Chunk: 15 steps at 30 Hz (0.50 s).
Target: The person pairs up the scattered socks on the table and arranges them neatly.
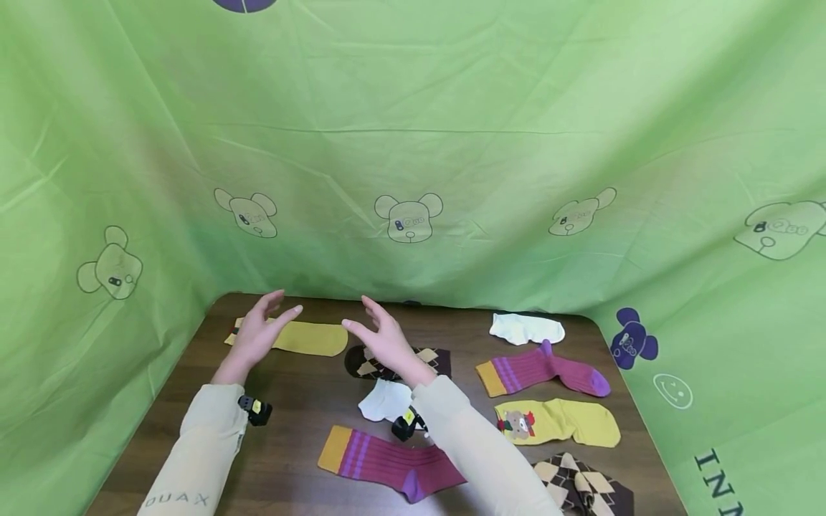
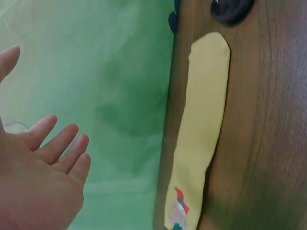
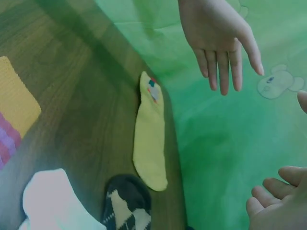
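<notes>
My left hand [image 1: 254,340] is held in the air, fingers extended and nothing in it, in front of a flat yellow sock [image 1: 312,338] at the table's far left. Across from it, my right hand [image 1: 388,345] is raised too, palm facing the left one and holding nothing. Beneath the right hand lies a brown argyle sock [image 1: 435,360], partly covered by it. A white ankle sock [image 1: 385,400] and a magenta sock [image 1: 381,459] with an orange cuff lie nearer, partly behind the right sleeve. The left wrist view shows a small picture on the yellow sock's [image 2: 204,105] cuff.
Along the table's right side lie a white sock [image 1: 527,328], a magenta sock [image 1: 525,370], a yellow sock [image 1: 568,421] with a bear and a crumpled argyle sock [image 1: 561,476]. Green cloth [image 1: 413,93] hangs around the brown table [image 1: 303,408]. Each wrist carries a small black camera.
</notes>
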Motion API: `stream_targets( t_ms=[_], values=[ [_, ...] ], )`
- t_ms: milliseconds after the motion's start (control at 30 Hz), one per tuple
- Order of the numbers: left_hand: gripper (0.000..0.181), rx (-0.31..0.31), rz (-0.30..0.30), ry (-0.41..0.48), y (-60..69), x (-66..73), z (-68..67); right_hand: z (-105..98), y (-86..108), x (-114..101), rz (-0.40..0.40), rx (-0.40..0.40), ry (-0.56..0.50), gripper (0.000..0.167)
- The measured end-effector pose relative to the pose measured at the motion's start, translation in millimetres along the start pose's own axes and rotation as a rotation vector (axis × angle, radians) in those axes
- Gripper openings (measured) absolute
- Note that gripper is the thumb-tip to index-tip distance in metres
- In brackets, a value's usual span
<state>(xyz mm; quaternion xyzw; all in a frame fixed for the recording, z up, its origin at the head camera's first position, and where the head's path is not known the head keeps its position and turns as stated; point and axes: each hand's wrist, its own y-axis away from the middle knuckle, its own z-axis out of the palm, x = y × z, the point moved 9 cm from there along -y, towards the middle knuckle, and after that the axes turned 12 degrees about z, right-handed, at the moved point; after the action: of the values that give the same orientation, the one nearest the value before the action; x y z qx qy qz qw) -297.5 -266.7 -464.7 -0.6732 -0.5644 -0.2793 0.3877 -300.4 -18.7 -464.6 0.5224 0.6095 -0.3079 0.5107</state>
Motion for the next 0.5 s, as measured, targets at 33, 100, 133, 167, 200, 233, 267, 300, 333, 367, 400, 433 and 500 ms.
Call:
stream_targets(
  t_ms=[33,100,133,167,200,233,267,300,333,367,400,433,500],
  values=[
    [0.089,-0.002,0.004,-0.005,-0.4,1.8,1.5,-2.8,1.1,-0.3,-0.004,0.002,-0.004,0.074],
    [0.088,-0.008,0.012,-0.016,-1.1,5.8,4.4,-8.0,3.4,-0.6,-0.009,0.003,-0.015,0.074],
    [0.088,-0.008,0.018,-0.025,-1.3,8.1,5.5,-10.5,4.8,-1.3,-0.009,0.004,-0.019,0.073],
    [0.088,-0.007,0.024,-0.029,-1.7,10.3,6.6,-12.9,5.8,-1.5,-0.014,0.006,-0.023,0.073],
    [0.088,-0.007,0.030,-0.033,-2.3,12.3,7.9,-15.3,6.5,-1.3,-0.016,0.008,-0.020,0.074],
    [0.087,-0.007,0.037,-0.030,-2.8,14.4,9.2,-17.8,7.5,-1.6,-0.018,0.012,-0.017,0.074],
    [0.086,-0.007,0.047,-0.027,-3.2,16.8,10.5,-20.3,8.6,-1.9,-0.020,0.016,-0.014,0.074],
    [0.085,-0.005,0.053,-0.018,-3.7,19.0,11.9,-22.7,9.8,-2.6,-0.023,0.019,-0.010,0.075],
    [0.085,-0.004,0.058,-0.014,-3.9,20.8,13.3,-25.2,10.9,-2.8,-0.028,0.024,-0.002,0.075],
    [0.084,-0.005,0.062,-0.007,-4.2,22.6,15.0,-27.6,12.2,-3.1,-0.034,0.030,0.008,0.075],
    [0.084,-0.008,0.066,-0.004,-4.3,24.5,16.7,-30.1,13.5,-3.3,-0.037,0.036,0.018,0.075],
    [0.084,-0.010,0.070,-0.002,-4.4,26.5,18.4,-32.5,15.2,-4.0,-0.043,0.041,0.025,0.074],
    [0.084,-0.017,0.076,0.000,-4.6,30.3,21.9,-37.1,18.7,-5.3,-0.059,0.049,0.034,0.073]
  ],
)
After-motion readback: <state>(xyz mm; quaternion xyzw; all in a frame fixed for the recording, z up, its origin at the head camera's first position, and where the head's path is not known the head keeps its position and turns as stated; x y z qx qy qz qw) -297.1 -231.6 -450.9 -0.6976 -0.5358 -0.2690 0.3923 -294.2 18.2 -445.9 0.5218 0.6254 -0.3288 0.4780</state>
